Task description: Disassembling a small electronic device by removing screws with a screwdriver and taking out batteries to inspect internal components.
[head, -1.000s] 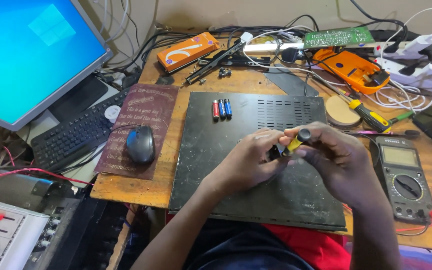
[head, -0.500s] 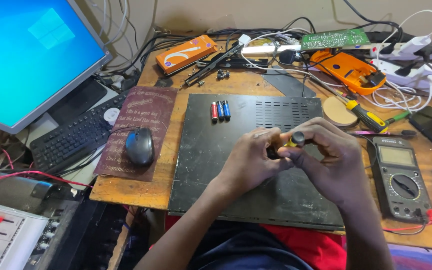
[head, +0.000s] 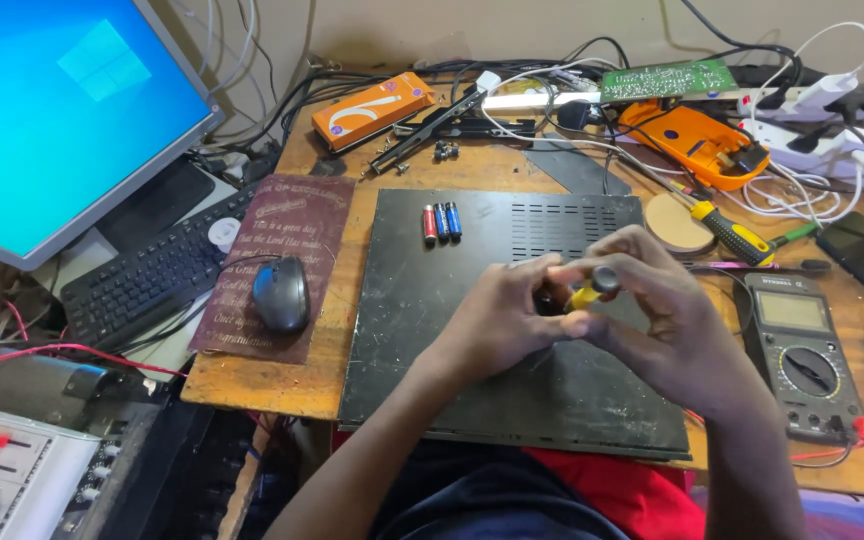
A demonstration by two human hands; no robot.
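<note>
- The left hand (head: 500,322) and the right hand (head: 652,320) meet above the middle of a flat black metal enclosure with vent slots (head: 432,330), which lies on the wooden workbench (head: 282,385).
- Both hands close their fingers on one small tool with a yellow body and a black rounded end cap (head: 592,289).
- The tool shows only in part: a short yellow section and the dark cap, which points up and to the right. The rest is hidden by the fingers, so its tip cannot be made out.
- The right hand pinches the cap end between thumb and forefinger; the left hand grips the lower end.
- Three small cylindrical batteries in red, black and blue (head: 440,222) lie side by side on the enclosure, near its far left corner, well apart from the hands.
- A yellow-and-black-handled screwdriver (head: 730,233) lies just beyond the enclosure's right edge.
- A grey digital multimeter (head: 798,350) rests on the workbench to the right of the right hand.
- A dark computer mouse (head: 281,294) sits on a maroon pad (head: 292,225) to the left.
</note>
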